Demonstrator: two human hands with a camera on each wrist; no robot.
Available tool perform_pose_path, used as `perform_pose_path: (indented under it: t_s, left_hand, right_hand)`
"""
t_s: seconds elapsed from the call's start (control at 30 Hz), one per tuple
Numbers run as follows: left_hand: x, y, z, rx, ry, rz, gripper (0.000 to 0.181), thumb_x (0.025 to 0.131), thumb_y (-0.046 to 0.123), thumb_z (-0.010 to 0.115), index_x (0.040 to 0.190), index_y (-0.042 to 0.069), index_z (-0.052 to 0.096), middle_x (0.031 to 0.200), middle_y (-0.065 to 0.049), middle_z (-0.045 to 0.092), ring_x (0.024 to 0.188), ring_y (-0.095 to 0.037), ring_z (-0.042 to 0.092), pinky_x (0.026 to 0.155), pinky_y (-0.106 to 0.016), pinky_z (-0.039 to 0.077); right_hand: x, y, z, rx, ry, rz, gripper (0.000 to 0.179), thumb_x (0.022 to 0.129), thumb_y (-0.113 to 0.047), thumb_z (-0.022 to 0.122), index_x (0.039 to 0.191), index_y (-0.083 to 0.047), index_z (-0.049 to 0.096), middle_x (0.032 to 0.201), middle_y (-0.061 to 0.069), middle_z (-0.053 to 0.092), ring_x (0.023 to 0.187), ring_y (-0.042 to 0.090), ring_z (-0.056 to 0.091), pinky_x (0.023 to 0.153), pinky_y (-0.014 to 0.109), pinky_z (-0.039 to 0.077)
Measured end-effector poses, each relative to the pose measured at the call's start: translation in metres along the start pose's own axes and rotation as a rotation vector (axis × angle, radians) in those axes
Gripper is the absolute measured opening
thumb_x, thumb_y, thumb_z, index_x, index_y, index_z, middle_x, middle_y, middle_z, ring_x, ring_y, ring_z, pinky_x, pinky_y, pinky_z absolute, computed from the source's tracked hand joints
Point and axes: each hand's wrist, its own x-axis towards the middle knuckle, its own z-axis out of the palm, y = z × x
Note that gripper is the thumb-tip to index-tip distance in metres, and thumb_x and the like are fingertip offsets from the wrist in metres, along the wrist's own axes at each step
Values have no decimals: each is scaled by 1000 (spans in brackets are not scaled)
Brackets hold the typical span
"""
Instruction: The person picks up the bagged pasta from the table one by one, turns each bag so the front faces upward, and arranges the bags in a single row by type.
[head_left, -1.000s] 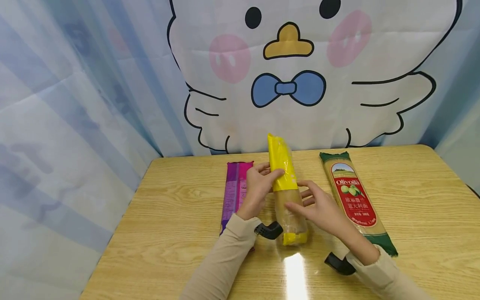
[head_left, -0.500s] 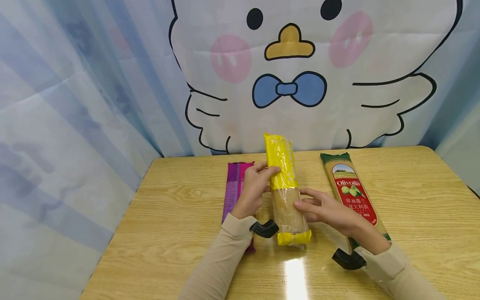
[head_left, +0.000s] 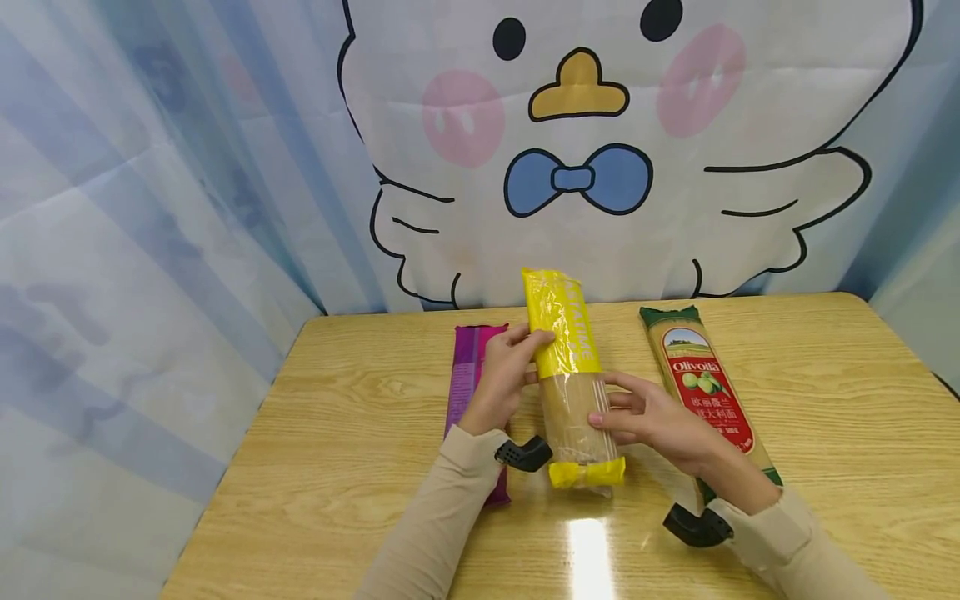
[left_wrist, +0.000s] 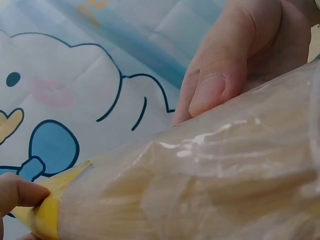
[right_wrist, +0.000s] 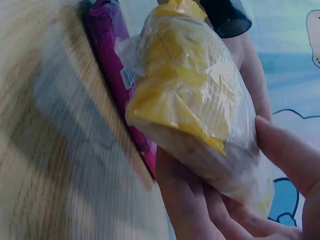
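A yellow-ended clear packet of pasta (head_left: 573,417) is held over the middle of the table, its long side running away from me. My left hand (head_left: 501,383) grips its yellow upper part from the left, thumb on the front. From the right, my right hand (head_left: 663,423) holds the lower part, with the thumb (right_wrist: 287,155) on one side and the fingers (right_wrist: 185,200) underneath. Pale strands show through the wrapping (left_wrist: 200,175) in the left wrist view. The lower yellow end (right_wrist: 170,105) faces the right wrist camera, apart from the tabletop.
A purple-pink packet (head_left: 463,375) lies on the wooden table (head_left: 337,467) at the left, partly behind my left arm. On the right lies a green-ended spaghetti packet with a red label (head_left: 708,392), partly covered by my right hand. A cartoon-printed curtain (head_left: 573,250) hangs behind.
The pasta packet has turned about its long axis, bringing printed lettering on the yellow part into view. Its top has shifted slightly left. My right hand moved a little right, then stayed.
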Motion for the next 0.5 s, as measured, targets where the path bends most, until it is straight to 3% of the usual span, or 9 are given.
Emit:
perform_pose_path:
  t_s: [0.2, 0.5]
  left_hand:
    - [0, -2, -4, 49, -28, -17, 42, 91, 24, 69, 129, 7, 65, 118, -12, 67, 101, -22, 68, 79, -36, 60]
    - [-3, 1, -6, 114, -1, -10, 53, 89, 31, 74, 132, 4, 60, 119, -15, 65, 100, -25, 70, 81, -38, 60]
  right_hand:
    - [-2, 0, 5, 24, 68, 6, 73, 96, -18, 67, 152, 2, 24, 142, 30, 49, 101, 23, 68, 86, 39, 58]
    - [-3, -5, 9, 39, 120, -11, 71, 95, -17, 68, 151, 2, 28, 136, 26, 55, 99, 23, 68, 82, 38, 59]
